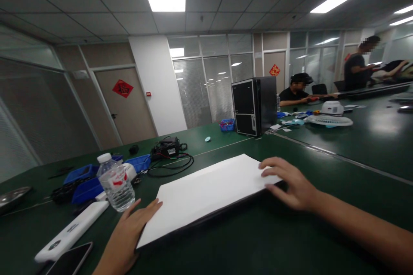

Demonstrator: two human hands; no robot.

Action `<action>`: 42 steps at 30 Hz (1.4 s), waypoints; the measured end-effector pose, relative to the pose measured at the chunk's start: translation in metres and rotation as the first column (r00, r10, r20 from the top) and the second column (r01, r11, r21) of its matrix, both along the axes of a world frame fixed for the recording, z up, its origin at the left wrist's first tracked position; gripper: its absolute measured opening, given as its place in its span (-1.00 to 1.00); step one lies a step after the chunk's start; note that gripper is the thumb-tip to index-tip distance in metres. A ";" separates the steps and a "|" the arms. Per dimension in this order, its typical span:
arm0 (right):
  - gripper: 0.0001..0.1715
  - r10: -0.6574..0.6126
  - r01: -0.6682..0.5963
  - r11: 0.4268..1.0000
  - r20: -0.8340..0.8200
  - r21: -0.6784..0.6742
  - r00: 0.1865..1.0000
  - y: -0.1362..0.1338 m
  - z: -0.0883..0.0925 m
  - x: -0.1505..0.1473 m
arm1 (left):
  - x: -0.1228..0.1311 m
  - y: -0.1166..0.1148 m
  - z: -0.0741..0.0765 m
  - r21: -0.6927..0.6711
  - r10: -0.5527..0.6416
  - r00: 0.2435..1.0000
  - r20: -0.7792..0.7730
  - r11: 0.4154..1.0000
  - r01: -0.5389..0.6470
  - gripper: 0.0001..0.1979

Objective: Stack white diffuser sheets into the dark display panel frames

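A flat rectangular white panel [209, 195] with a dark edge beneath lies before me, slightly tilted in view. At its left edge, my left hand [130, 225] is closed, with fingertips over the white surface; its thumb is hard to make out. My right hand [290, 182] grips the right end, fingers curled over the top and thumb at the front edge. Just beyond my left hand stands a clear water bottle [116, 184] with a white cap. A long white bar-shaped device [72, 232] and a dark phone [71, 260] lie left of that hand.
Blue bins [87, 189], a black power adapter [167, 148] and looped cable [177, 169] sit at the left on the green table [219, 245]. A black computer case [253, 105] stands farther back. A white fan [331, 116] and two people are at the right.
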State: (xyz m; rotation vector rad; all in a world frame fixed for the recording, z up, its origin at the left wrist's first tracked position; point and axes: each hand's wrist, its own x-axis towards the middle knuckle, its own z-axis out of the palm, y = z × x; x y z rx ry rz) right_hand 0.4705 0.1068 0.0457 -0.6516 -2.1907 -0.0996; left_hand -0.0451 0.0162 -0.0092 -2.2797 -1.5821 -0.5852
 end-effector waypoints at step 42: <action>-0.67 -0.805 0.816 0.568 -0.134 0.107 0.578 0.019 0.025 0.164 | 0.000 -0.007 0.004 -0.293 0.245 0.954 0.175 0.937 -0.187 -0.53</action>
